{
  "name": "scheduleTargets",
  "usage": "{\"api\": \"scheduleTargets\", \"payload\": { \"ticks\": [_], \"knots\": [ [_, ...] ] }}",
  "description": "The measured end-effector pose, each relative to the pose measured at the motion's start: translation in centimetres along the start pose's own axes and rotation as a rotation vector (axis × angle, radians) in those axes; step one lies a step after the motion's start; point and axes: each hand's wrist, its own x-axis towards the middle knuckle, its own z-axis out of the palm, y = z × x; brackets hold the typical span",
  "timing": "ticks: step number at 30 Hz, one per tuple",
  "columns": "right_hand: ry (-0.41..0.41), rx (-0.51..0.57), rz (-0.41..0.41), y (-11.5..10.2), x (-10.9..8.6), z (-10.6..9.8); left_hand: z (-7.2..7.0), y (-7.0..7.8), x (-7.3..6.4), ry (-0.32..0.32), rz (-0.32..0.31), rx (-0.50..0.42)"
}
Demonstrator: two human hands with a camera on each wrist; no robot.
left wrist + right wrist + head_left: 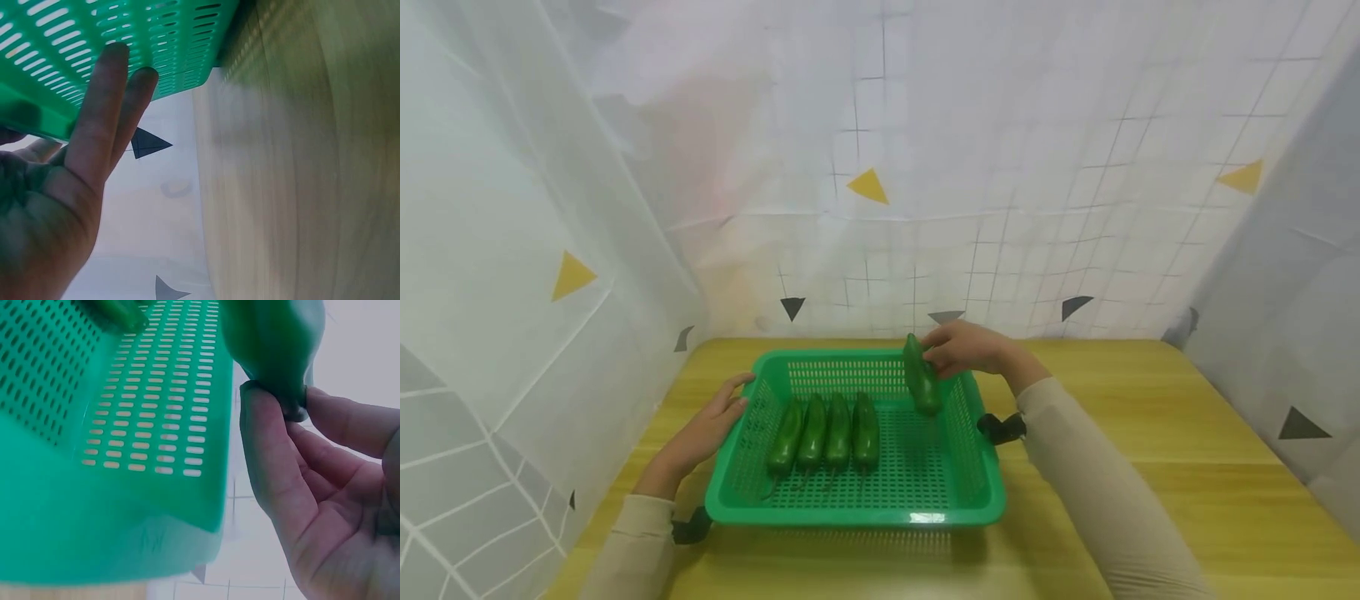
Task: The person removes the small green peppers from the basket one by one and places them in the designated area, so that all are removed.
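Observation:
A green pepper [921, 379] hangs over the right part of a green plastic basket [853, 521]. My right hand [966, 347] pinches it at its narrow upper end between thumb and fingers, and its thin stem points down. In the right wrist view the pepper [275, 344] is cut off by the top edge, and the fingertips [262, 409] meet its tip. My left hand [707, 425] rests at the basket's left rim. The left wrist view has two straight fingers [103, 112] against the slotted outer wall [169, 37].
Several green peppers [838, 433] lie side by side in the left half of the basket, stems toward me. The basket stands on a wooden table [1097, 417]. White patterned sheeting [985, 125] encloses the back and sides. Dark straps [1002, 428] sit at both wrists.

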Motion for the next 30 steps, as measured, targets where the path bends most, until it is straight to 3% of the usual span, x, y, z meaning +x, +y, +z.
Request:
{"api": "scheduleTargets", "payload": {
  "ticks": [16, 23, 30],
  "knots": [
    [0.023, 0.028, -0.027, 1.9, -2.2, -2.2, 0.0, -0.1, -0.1, 0.003, -0.001, 0.016],
    [0.025, 0.007, 0.019, 2.4, -3.4, -2.9, 0.1, -0.5, 0.0, 0.0, 0.002, 0.006],
    [0.026, 0.003, 0.004, 3.0, -4.5, -3.4, 0.2, -0.4, 0.1, 0.011, 0.016, 0.009]
  ]
}}
